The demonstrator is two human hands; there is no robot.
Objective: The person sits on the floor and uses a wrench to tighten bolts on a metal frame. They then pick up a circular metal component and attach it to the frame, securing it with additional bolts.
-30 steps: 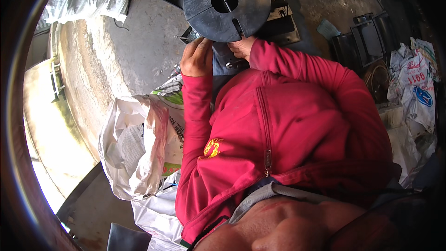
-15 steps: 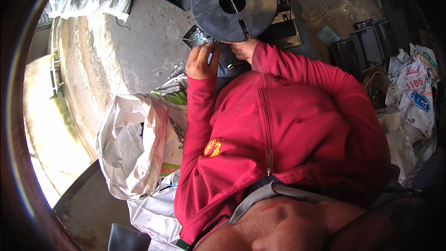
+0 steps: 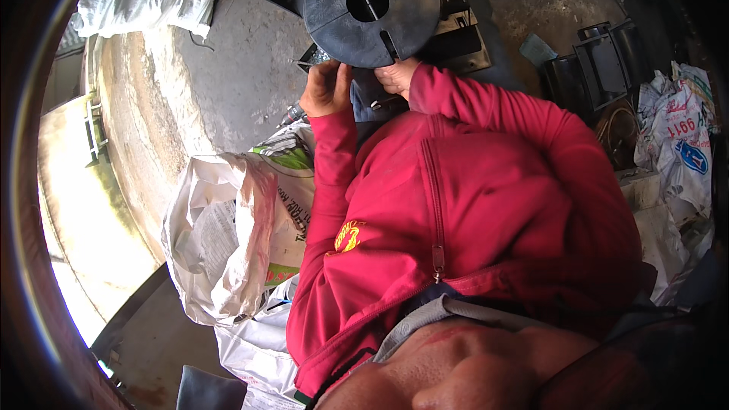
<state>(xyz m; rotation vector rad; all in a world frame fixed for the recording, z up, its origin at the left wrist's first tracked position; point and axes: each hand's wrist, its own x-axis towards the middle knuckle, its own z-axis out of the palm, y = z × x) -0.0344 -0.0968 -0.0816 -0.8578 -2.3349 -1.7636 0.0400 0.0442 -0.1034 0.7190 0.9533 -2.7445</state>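
Note:
A dark grey round disc (image 3: 330, 7) with slots and a round central hole lies at the top centre, in front of me. My right hand (image 3: 397, 77) is closed at its near edge, fingers curled against the rim. To the left of that, my left hand (image 3: 326, 91) is raised with fingers bent together at the rim; the fingertips are partly hidden, and what they hold cannot be made out. Just beyond the left hand sits a small dark tray (image 3: 305, 59) with small shiny metal pieces, mostly covered by hand and disc.
Black metal parts (image 3: 456, 38) lie under and right of the disc. An open white sack (image 3: 216, 243) stands at my left, a power tool (image 3: 291, 114) beyond it. Dark cylindrical parts (image 3: 607, 61) and white bags (image 3: 676, 137) are at the right.
The disc appears slightly farther left and up in the picture. My left hand has shifted a little left and its fingers have closed in at the rim. The tray is more covered.

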